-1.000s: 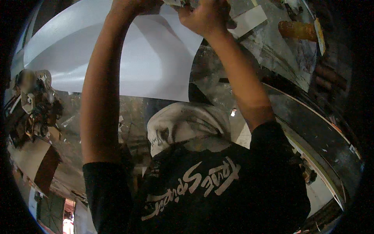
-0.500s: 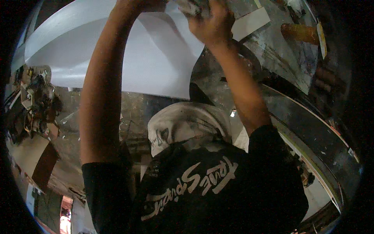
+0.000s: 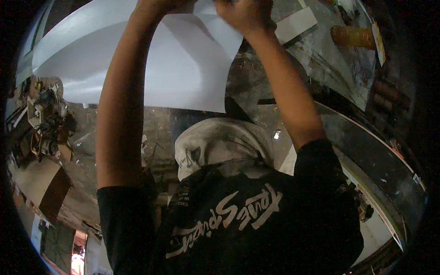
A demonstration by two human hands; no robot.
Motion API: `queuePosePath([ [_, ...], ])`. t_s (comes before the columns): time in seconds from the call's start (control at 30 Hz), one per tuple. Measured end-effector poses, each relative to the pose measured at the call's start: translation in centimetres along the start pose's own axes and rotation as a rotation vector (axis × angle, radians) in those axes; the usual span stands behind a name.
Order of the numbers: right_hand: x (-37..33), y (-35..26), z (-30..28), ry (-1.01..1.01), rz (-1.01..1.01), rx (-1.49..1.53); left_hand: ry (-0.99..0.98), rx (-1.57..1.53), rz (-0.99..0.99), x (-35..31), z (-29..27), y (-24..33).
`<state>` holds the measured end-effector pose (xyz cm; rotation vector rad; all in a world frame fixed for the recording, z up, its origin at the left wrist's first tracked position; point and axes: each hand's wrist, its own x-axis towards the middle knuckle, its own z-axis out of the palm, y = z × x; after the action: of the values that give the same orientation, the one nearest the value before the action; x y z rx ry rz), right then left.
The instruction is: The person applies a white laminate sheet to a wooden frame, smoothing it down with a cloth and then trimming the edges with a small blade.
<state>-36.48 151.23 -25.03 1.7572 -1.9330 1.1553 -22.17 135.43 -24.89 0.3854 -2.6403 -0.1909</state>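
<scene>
A large white, smooth sheet or panel (image 3: 183, 59) with a curved surface spreads in front of me. My left hand (image 3: 167, 4) is at the top edge of the view, over the panel's far part; its fingers are cut off. My right hand (image 3: 245, 13) is close to it on the right, by the panel's right side, with its fingers curled. Whatever the right hand may hold lies beyond the frame.
A cluttered heap of wires and parts (image 3: 46, 119) lies at the left, above a bent brown board (image 3: 39, 183). At the right are a pale flat board (image 3: 296, 25), an orange-brown cylinder (image 3: 352, 37) and a long dark panel (image 3: 366, 133) with a light edge.
My right hand has moved up and slightly left toward the top edge. A pale, smudged object visible in its fingers before is out of view now. The left hand has barely shifted.
</scene>
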Motion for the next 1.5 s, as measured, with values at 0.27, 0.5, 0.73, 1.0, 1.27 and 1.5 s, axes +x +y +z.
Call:
queuePosePath([
  [0.27,-3.7,-0.3,-0.1,0.066,-0.079,0.013,0.188,-0.032,0.127,-0.2,0.1,-1.1],
  [0.5,4.9,-1.2,-1.2,-0.274,0.261,0.069,-0.087,0.086,-0.108,0.4,0.9,-0.7],
  [0.73,-2.6,-0.9,-1.0,-0.032,-0.057,0.054,0.021,-0.012,-0.094,0.1,-0.7,0.7],
  [1.0,5.3,-0.6,-1.0,-0.271,0.253,0.097,-0.184,-0.034,-0.22,0.8,-1.4,1.2],
  [1.27,1.6,-1.9,-2.3,-0.046,0.028,0.019,0.187,0.071,-0.049,0.9,-2.6,2.5],
  [1.5,1.1,-1.1,-1.6,-0.109,0.096,0.039,-0.288,0.102,-0.232,1.4,-3.4,2.3],
])
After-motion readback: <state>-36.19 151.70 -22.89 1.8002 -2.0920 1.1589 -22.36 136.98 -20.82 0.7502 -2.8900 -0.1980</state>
